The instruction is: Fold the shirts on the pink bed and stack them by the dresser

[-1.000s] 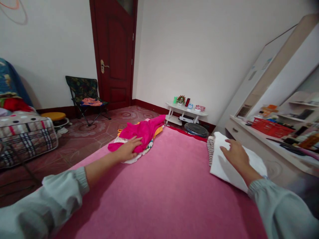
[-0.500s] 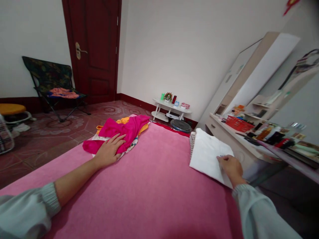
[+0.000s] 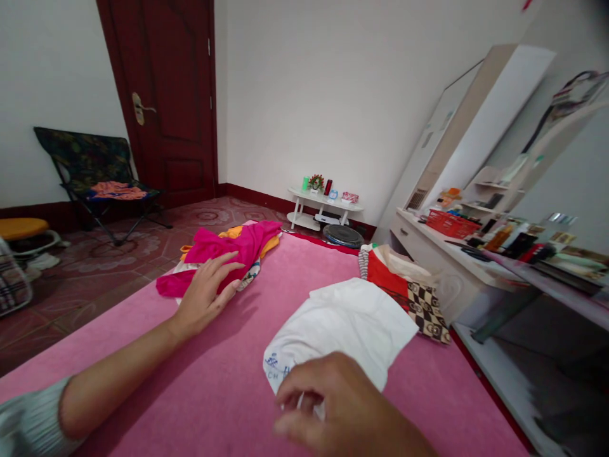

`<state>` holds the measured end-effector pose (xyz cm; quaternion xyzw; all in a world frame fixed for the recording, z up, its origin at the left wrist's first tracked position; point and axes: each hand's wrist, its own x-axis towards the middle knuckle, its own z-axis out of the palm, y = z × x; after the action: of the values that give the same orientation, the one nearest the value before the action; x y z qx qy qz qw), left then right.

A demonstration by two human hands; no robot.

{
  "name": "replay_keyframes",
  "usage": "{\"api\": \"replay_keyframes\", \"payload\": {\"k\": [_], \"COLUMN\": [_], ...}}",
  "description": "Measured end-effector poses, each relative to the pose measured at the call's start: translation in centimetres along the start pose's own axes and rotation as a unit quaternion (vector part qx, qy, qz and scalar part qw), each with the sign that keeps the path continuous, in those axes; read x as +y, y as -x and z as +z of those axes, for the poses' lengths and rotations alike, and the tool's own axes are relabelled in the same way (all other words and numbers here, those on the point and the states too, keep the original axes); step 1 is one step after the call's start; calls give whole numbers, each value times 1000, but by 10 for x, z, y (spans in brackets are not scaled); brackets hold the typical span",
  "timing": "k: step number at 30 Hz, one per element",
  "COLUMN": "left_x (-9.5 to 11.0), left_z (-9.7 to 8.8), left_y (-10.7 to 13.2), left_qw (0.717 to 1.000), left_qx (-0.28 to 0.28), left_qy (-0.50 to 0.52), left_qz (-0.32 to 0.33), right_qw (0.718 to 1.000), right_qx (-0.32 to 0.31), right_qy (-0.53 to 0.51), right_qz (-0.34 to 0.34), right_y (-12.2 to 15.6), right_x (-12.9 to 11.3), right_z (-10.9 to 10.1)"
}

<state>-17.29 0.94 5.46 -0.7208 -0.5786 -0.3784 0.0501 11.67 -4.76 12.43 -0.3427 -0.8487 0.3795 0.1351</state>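
Over the pink bedspread (image 3: 271,330), my right hand (image 3: 342,406) has its fingers curled at the near edge of a folded white T-shirt (image 3: 352,317), with a bit of white cloth showing between thumb and fingers. Small blue print marks the shirt's left corner. My left hand (image 3: 209,295), fingers spread, hovers at the near side of a loose heap of bright pink clothing (image 3: 233,247) with yellow cloth under it. To the right lies a stack of folded clothes (image 3: 390,276), with red, cream and brown checkered fabric on show.
A white dresser (image 3: 451,254) stands along the bed's right side, bearing a red basket (image 3: 451,223) and bottles. Beyond the bed's far edge is a low white table (image 3: 328,202). At the left, a camouflage folding chair (image 3: 90,165) stands near a dark red door (image 3: 166,95).
My right hand has brought the white T-shirt from the right-hand stack leftward and closer, uncovering the red and checkered clothes. The left hand has lifted off the pink clothing.
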Motion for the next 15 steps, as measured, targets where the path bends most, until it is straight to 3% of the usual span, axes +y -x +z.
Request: {"api": "replay_keyframes", "payload": {"k": [3, 5, 6, 8, 10, 12, 15], "left_x": [49, 84, 100, 128, 147, 158, 159], "left_z": [-5, -2, 1, 11, 26, 42, 61], "left_y": [2, 5, 6, 9, 11, 11, 9], "left_qw": [990, 972, 959, 937, 930, 932, 928], "left_qx": [-58, -139, -182, -247, -282, -308, -337], "left_qy": [118, 162, 177, 185, 157, 106, 77], "left_qz": [49, 101, 127, 165, 175, 158, 135], "right_qw": [973, 921, 898, 881, 894, 917, 935], "right_qx": [226, 373, 407, 397, 346, 298, 261], "right_qy": [-13, 58, 112, 187, 194, 171, 145], "right_qz": [54, 97, 123, 179, 209, 205, 190], "right_y": [-4, -6, -5, 1, 8, 14, 15], "right_x": [42, 88, 112, 157, 192, 214, 227], "right_z": [-37, -66, -78, -93, -96, -91, -82]}}
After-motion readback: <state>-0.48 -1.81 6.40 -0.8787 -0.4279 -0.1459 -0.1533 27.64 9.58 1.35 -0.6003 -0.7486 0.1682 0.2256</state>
